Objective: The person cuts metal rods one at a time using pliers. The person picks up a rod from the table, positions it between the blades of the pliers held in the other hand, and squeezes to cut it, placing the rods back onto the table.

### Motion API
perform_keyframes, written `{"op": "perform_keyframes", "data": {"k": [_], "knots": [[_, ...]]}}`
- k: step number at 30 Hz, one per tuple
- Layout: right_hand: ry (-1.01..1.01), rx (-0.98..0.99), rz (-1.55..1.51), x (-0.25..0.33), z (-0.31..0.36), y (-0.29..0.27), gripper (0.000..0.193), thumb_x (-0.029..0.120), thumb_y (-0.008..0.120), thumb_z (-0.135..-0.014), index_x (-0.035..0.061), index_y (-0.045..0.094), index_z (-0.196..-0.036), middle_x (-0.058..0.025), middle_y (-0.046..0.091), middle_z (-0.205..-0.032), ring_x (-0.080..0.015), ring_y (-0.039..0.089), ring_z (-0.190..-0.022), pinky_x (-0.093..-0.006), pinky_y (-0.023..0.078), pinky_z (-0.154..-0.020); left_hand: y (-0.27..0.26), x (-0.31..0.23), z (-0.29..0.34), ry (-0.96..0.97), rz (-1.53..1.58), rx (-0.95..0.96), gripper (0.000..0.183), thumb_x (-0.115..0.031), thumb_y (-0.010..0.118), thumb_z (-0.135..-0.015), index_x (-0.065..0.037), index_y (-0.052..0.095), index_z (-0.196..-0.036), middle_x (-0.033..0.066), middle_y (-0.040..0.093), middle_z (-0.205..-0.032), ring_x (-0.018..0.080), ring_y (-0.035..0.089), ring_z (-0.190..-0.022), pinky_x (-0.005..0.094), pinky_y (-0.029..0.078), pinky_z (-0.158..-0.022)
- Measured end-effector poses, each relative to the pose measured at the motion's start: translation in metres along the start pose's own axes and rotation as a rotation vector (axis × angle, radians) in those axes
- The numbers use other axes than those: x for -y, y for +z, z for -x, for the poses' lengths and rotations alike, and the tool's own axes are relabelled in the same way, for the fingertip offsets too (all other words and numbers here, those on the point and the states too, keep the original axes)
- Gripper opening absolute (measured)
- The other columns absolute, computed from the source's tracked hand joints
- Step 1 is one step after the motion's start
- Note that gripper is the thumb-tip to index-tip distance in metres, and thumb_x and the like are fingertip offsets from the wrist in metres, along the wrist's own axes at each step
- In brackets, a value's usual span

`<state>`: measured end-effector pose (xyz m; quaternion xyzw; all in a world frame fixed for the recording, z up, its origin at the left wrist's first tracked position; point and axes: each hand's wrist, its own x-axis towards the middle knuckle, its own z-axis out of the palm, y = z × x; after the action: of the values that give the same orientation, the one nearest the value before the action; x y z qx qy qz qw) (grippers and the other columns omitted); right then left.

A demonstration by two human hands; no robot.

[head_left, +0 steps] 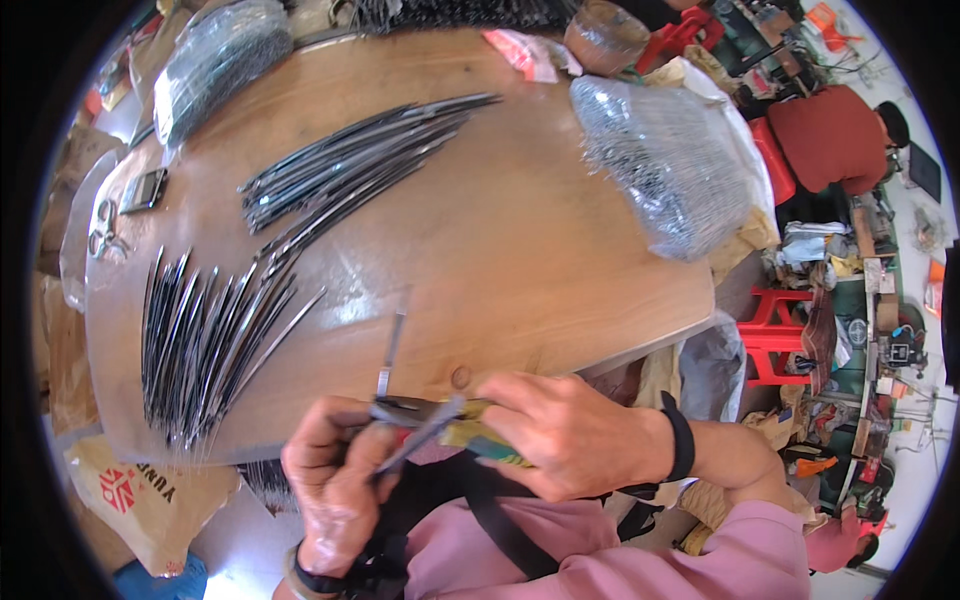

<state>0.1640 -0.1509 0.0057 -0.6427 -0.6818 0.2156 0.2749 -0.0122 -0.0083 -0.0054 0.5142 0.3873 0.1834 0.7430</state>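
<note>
My left hand (338,470) is closed on a thin, dark, shiny strip (391,350), whose far end points up over the table's near edge. Closed around the yellow-green handles of a pair of pliers (480,440) is my right hand (565,430). The pliers' grey jaws lie against the fingers of my left hand, at the strip's near end; what exactly they grip is hidden. To the left on the wooden table (560,290) lies a fanned bunch of dark strips (200,350). Beyond it, another bunch of the same strips (350,165) lies slanted.
Plastic-wrapped bundles lie at the table's far left (222,65) and right (660,165). Scissors (106,230) and a small dark box (146,190) are at the left edge. A round brown container (605,38) stands at the back. Red stools (775,335) and seated people are to the right.
</note>
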Motion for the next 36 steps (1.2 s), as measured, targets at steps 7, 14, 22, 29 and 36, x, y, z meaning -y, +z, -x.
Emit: {"op": "perform_keyframes", "data": {"k": [7, 14, 22, 29, 36], "knots": [[0.163, -0.124, 0.097, -0.027, 0.000, -0.062, 0.032, 0.020, 0.075, -0.076, -0.0006, 0.064, -0.098, -0.0164, 0.060, -0.106, -0.0306, 0.064, -0.088, -0.0382, 0.054, -0.076, -0.053, -0.031, -0.011, 0.059, -0.264, -0.177, 0.004, -0.002, 0.061, -0.088, -0.001, 0.058, -0.089, -0.0005, 0.056, -0.066, 0.0028, 0.043, -0.045, 0.0196, 0.027, -0.037], [0.059, -0.300, 0.960, -0.086, 0.003, -0.114, 0.024, -0.002, 0.067, -0.064, -0.0040, 0.060, -0.087, -0.0182, 0.057, -0.105, -0.0343, 0.060, -0.093, -0.0404, 0.052, -0.075, -0.084, -0.042, -0.044, 0.732, -1.393, -0.237, 0.032, 0.003, 0.064, -0.079, 0.003, 0.060, -0.111, 0.0157, 0.057, -0.100, 0.0276, 0.055, -0.094, 0.0379, 0.044, -0.083], [0.096, -0.762, 0.563, -0.034, 0.014, -0.119, 0.016, -0.008, 0.064, -0.079, -0.0021, 0.060, -0.092, -0.0177, 0.057, -0.118, -0.0247, 0.060, -0.095, -0.0347, 0.050, -0.083, -0.028, -0.070, -0.102, 0.653, -1.164, -0.012, 0.013, 0.000, 0.064, -0.079, 0.002, 0.064, -0.092, 0.0164, 0.060, -0.086, 0.0311, 0.061, -0.079, 0.0384, 0.047, -0.070], [0.137, -1.050, -0.462, -0.024, 0.058, -0.068, 0.008, 0.006, 0.060, -0.090, 0.0027, 0.057, -0.097, -0.0156, 0.049, -0.120, -0.0182, 0.051, -0.090, -0.0329, 0.043, -0.078, -0.015, -0.055, -0.146, 0.681, -1.528, 0.004, 0.010, -0.006, 0.064, -0.078, 0.001, 0.061, -0.084, 0.0182, 0.058, -0.087, 0.0398, 0.057, -0.088, 0.0475, 0.047, -0.075], [0.603, -0.881, -0.290, -0.046, 0.089, -0.041, 0.013, 0.009, 0.071, -0.086, -0.0019, 0.065, -0.090, -0.0159, 0.062, -0.111, -0.0191, 0.060, -0.094, -0.0317, 0.047, -0.087, -0.031, -0.081, -0.167, 0.622, -1.411, 0.037, 0.011, -0.003, 0.061, -0.081, 0.004, 0.060, -0.089, 0.0213, 0.061, -0.079, 0.0330, 0.061, -0.074, 0.0394, 0.046, -0.068]]}}
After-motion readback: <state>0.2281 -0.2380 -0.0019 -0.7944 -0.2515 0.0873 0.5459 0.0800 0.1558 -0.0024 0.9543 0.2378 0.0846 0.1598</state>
